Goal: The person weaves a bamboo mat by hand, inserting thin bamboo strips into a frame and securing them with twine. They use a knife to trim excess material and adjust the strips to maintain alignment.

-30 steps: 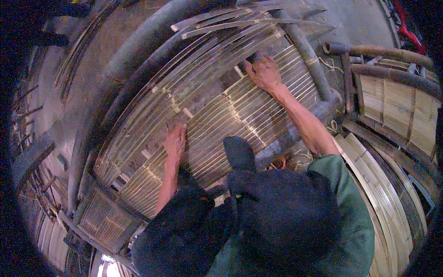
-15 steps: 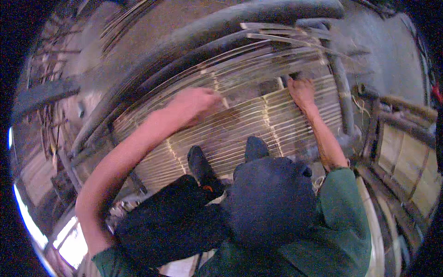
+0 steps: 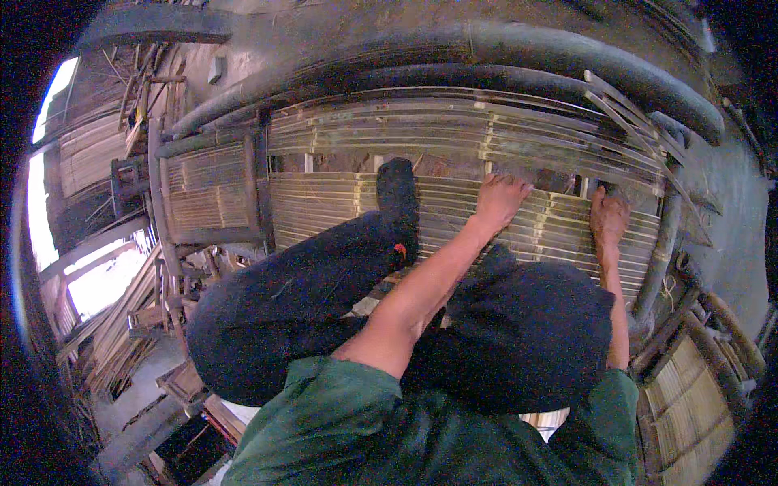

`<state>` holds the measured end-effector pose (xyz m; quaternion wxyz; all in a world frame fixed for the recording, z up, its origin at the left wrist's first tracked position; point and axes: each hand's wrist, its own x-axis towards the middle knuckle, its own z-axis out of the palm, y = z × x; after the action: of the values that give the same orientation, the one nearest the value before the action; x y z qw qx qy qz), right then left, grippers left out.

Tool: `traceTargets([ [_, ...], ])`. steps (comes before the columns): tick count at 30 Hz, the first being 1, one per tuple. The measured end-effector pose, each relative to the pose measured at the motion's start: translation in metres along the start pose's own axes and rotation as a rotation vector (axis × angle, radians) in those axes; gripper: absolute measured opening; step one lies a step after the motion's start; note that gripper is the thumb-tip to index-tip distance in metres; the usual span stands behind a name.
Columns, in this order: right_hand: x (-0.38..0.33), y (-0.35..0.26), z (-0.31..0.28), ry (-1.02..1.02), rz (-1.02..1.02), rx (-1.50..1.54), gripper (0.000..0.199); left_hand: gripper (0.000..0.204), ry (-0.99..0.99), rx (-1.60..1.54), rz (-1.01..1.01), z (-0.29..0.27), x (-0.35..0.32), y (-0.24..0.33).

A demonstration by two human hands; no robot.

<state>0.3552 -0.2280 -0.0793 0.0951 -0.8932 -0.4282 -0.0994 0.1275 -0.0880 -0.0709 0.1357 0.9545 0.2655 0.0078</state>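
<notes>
A panel of thin, pale bamboo slats [image 3: 316, 206] lies before me, bound crosswise at intervals. Along the near edge of its long gap, my left hand [image 3: 501, 199] curls over the top slat, knuckles up. Farther right, my right hand [image 3: 609, 217] grips the same edge beside a short pale upright [image 3: 584, 187], its fingers bent down. The fingertips of both hands are partly hidden. Beyond the gap runs a second band of slats [image 3: 405, 128]. My left foot [image 3: 396, 180] rests across the near slats, its toe reaching the gap.
A thick bamboo pole [image 3: 551, 55] runs along the far side. Loose split strips [image 3: 628, 121] stick out at the far right. A framed slat panel [image 3: 209, 190] stands to the left, and another slatted panel [image 3: 689, 405] at the lower right.
My left hand has come down onto the slat edge, closer to my right hand. My left foot has shifted forward on the panel. The head view has turned, bringing more of the left side in.
</notes>
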Motion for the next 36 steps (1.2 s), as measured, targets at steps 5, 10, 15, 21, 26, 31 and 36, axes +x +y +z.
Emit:
traceTargets([
  [5,-0.022,0.018,0.017,0.035,-0.083,-0.063,0.041,0.028,-0.124,-0.077,-0.135,-0.008,0.001,0.014],
  [10,-0.007,-0.005,0.001,-0.086,-0.062,0.046,0.034,0.025,0.166,-0.132,-0.143,-0.018,-0.001,0.026],
  [15,0.003,-0.003,-0.043,-0.115,0.287,0.6,0.027,0.023,0.181,-0.437,0.02,-0.024,0.033,0.064],
  [21,-0.052,-0.028,-0.077,-0.041,0.296,0.27,0.026,0.036,-0.178,-0.443,-0.074,0.003,0.051,0.072],
  [26,-0.056,-0.056,-0.072,-0.146,0.423,0.183,0.031,0.034,-0.051,-0.385,-0.067,0.011,0.046,0.068],
  [31,-0.049,-0.055,-0.07,-0.199,0.35,0.181,0.022,0.032,-0.075,-0.407,-0.049,0.012,0.05,0.073],
  [36,-0.049,-0.032,-0.129,-0.61,0.508,0.581,0.021,0.037,0.024,-0.32,-0.007,0.021,0.048,0.091],
])
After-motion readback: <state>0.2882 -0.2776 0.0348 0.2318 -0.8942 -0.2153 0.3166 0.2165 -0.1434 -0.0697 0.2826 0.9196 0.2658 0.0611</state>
